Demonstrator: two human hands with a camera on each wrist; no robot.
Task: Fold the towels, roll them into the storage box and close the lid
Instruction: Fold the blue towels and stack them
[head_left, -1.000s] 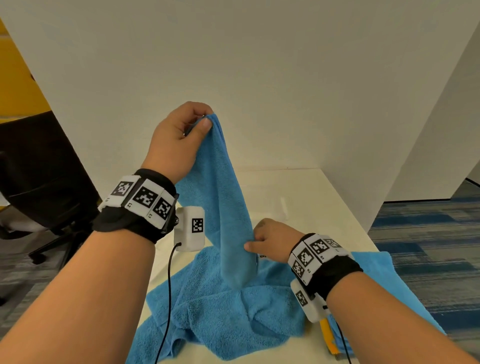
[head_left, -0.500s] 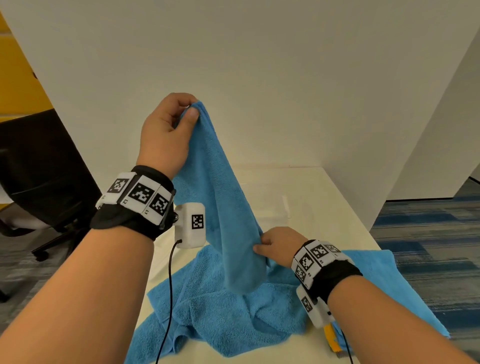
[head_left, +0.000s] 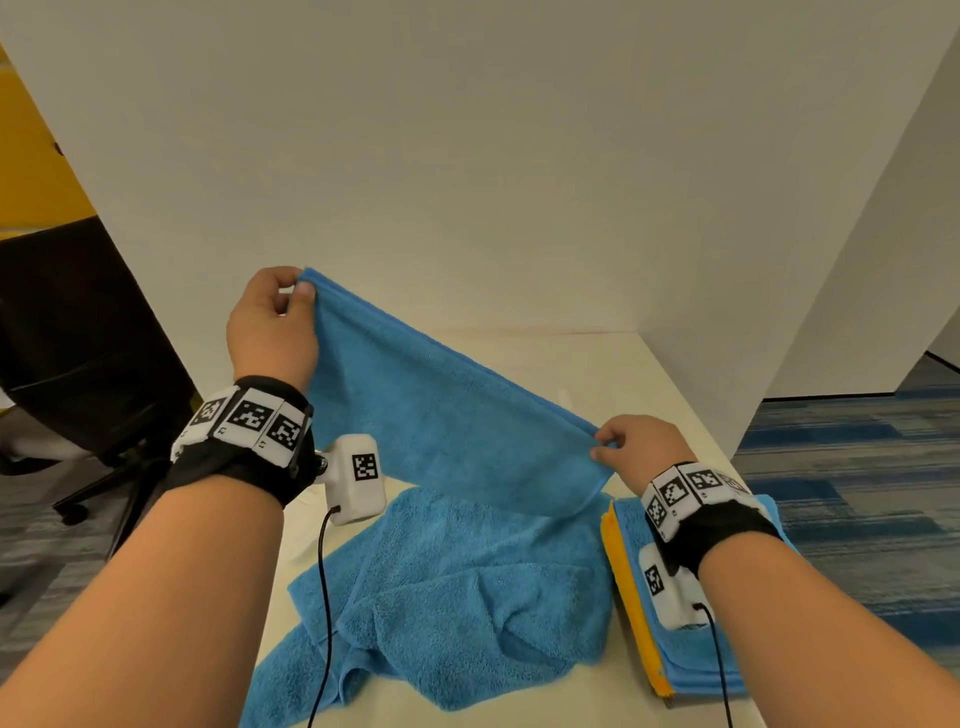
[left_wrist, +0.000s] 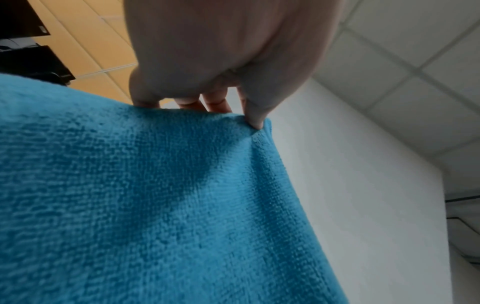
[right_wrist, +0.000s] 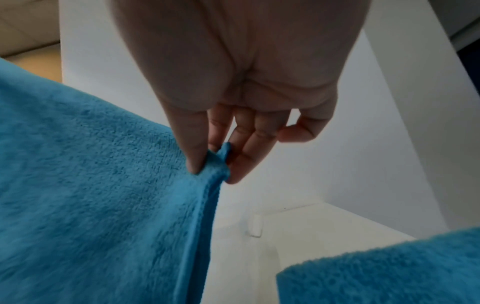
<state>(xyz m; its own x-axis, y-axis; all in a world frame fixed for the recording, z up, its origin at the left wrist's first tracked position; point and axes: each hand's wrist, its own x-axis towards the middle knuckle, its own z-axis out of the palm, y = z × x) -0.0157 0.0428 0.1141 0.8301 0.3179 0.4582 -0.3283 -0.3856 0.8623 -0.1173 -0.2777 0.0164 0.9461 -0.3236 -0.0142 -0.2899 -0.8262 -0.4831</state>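
The left hand pinched one top corner of a blue towel between thumb and curled fingers, held high and to the left, while the right hand pinched the opposite corner lower and to the right, just above the desk. Between the two the towel's top edge ran taut as a sloping line, high at the left and low at the right, so its long axis lay slantwise across the body and the cloth hung from that edge as a flat sheet. The wrist views bore this out: the left thumb pressed the hem against the fingertips behind it, and the right thumb and fingers nipped a small tuft of corner. Below the hanging sheet a second blue towel lay crumpled on the desk, and at the right, under the right wrist, sat a flat folded stack with blue on top and a yellow layer showing along its left edge. No storage box could be seen in any view. The step in hand looked to be spreading the towel for its first fold, so the task seemed early. The fold would probably turn on levelling that edge: the right hand was nearer the desk, and the left would likely have to come down to match it before the sheet could be laid flat.
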